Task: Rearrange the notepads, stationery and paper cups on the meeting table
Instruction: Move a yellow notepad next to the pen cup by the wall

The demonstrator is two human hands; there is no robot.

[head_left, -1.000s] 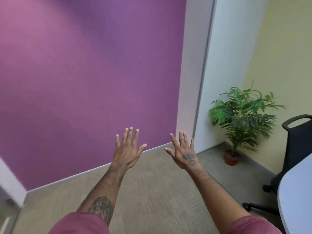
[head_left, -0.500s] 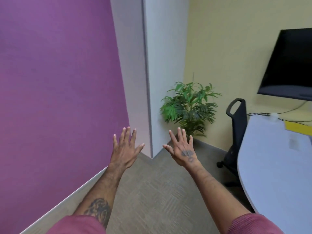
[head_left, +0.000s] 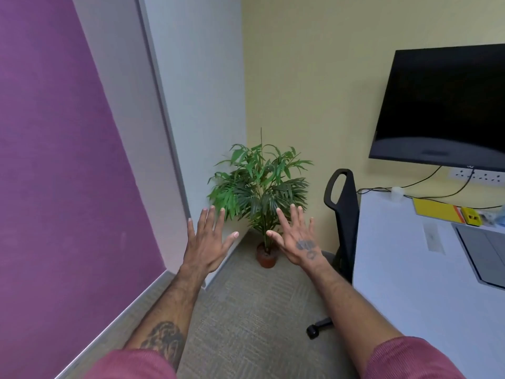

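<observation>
Swung rightward, the view now takes in more white meeting table (head_left: 410,269) and black wall screen (head_left: 442,105); left hand (head_left: 206,244) and right hand (head_left: 299,243) splayed, empty, over grey carpet (head_left: 246,310).

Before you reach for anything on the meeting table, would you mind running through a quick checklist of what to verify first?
1. Left hand free: ok, open with fingers spread, holding nothing.
2. Right hand free: ok, open and empty.
3. Meeting table in view: ok, at the right, though only part of it shows.
4. Stationery located: ok, a yellow notepad lies at the far edge near the wall.
5. Paper cups located: cannot tell, none clearly visible in this view.
6. Approach clear: not ok, a black office chair stands between the hands and the table's edge.
</observation>
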